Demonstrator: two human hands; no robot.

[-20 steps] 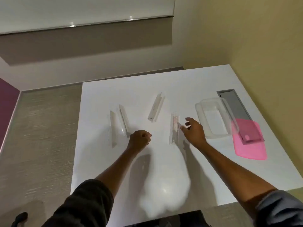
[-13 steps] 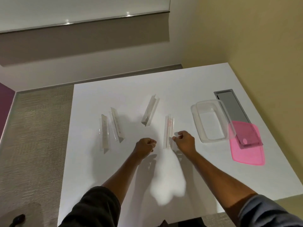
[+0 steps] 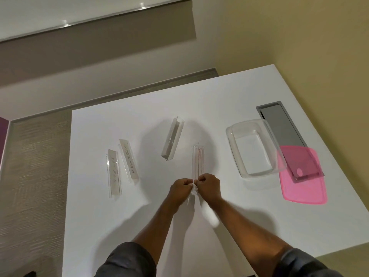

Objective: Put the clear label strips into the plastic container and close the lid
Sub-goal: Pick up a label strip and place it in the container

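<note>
Head view: left hand [image 3: 181,187] and right hand [image 3: 207,184] meet knuckle to knuckle, fingers curled, each pinching the near end of the strip with red print [image 3: 197,159] on the white table [image 3: 229,100]. Three other clear label strips lie flat: centre strip [image 3: 172,140], two lettered strips [image 3: 128,160] [image 3: 114,175] at left. Plastic container [image 3: 253,147] sits open at right, nothing visible inside; pink lid [image 3: 303,186] just beside it, overlapping the grey floor-box panel [image 3: 279,124].

I see a smooth white desk [image 3: 123,226] with a faint sheen. The label strips [image 3: 198,160] look like clear glossy plastic, as does the container [image 3: 232,144]. The pink lid [image 3: 305,188] is translucent plastic; the grey inset panel [image 3: 279,124] looks like brushed metal.
</note>
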